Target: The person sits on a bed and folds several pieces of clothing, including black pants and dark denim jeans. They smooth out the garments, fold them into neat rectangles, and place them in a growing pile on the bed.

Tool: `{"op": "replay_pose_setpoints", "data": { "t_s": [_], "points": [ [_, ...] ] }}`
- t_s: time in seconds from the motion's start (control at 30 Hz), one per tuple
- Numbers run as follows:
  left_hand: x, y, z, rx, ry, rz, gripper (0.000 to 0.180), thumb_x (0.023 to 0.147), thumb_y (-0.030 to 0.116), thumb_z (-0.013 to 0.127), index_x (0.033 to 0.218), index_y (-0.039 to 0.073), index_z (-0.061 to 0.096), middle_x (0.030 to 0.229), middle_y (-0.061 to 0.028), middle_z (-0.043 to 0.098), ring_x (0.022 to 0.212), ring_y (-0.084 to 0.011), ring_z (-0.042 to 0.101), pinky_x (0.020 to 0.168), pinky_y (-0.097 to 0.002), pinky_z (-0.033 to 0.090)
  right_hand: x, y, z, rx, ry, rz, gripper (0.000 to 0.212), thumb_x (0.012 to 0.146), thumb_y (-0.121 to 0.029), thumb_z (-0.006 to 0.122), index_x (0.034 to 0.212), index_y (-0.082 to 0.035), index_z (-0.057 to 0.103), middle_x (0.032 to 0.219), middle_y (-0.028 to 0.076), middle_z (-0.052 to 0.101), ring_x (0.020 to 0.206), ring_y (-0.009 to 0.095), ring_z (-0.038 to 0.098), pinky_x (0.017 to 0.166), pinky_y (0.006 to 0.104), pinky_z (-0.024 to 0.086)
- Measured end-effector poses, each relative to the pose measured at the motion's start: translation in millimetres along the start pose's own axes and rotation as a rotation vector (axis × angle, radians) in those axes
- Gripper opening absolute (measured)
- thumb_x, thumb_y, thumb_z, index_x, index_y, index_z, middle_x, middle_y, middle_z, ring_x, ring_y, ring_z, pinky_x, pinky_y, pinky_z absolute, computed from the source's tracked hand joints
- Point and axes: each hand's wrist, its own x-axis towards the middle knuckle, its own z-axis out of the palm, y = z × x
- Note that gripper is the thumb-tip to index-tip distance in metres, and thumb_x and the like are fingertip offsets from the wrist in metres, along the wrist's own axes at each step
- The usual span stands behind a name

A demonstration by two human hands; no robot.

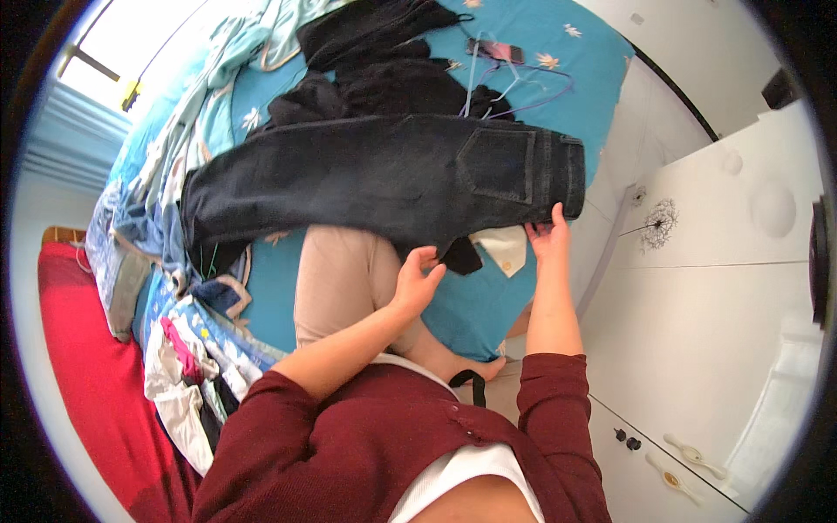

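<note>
A pair of dark jeans [366, 179] lies folded lengthwise across the bed, the waistband to the right and the leg ends to the left. One back pocket faces up. My right hand [548, 237] grips the waistband's near corner, thumb on top and fingers partly hidden beneath. By the near edge of the jeans, close to the crotch, is my left hand [418, 283]. Its thumb and fingers are apart, with nothing visible between them. A cream cloth piece [503, 250] and a small black fabric piece [462, 256] show below the jeans, between my hands.
Black clothes [366, 87] are heaped beyond the jeans, beside thin hangers [514, 87] and a phone [495, 51]. Crumpled blue bedding [157, 209] and a clothes pile [187, 392] lie at left. A white cabinet [697, 305] stands at right. My bent leg [340, 283] rests on the bed.
</note>
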Motion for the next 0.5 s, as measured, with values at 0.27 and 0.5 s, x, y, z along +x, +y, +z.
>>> {"op": "replay_pose_setpoints", "data": {
  "t_s": [0.27, 0.5],
  "points": [
    [4, 21, -57, -0.374, -0.024, 0.043, 0.038, 0.082, 0.006, 0.062, 0.115, 0.004, 0.045, 0.109, -0.0080, 0.055, 0.087, -0.0140, 0.057, 0.073, -0.0272, 0.048, -81, 80, 32, -0.131, -0.043, 0.169, 0.058, 0.077, -0.040, 0.070, 0.118, -0.005, 0.048, 0.114, 0.009, 0.051, 0.109, 0.029, 0.046, 0.086, 0.0512, 0.042],
    [37, 8, -196, -0.545, 0.653, 0.055, 0.035, 0.083, 0.010, 0.062, 0.113, 0.002, 0.046, 0.097, -0.0043, 0.054, 0.082, -0.0114, 0.054, 0.067, -0.0231, 0.046, -114, 124, 75, -0.275, -0.123, 0.421, 0.056, 0.073, -0.026, 0.074, 0.120, -0.012, 0.048, 0.123, 0.011, 0.051, 0.112, 0.031, 0.046, 0.091, 0.0513, 0.039]
  ]
}}
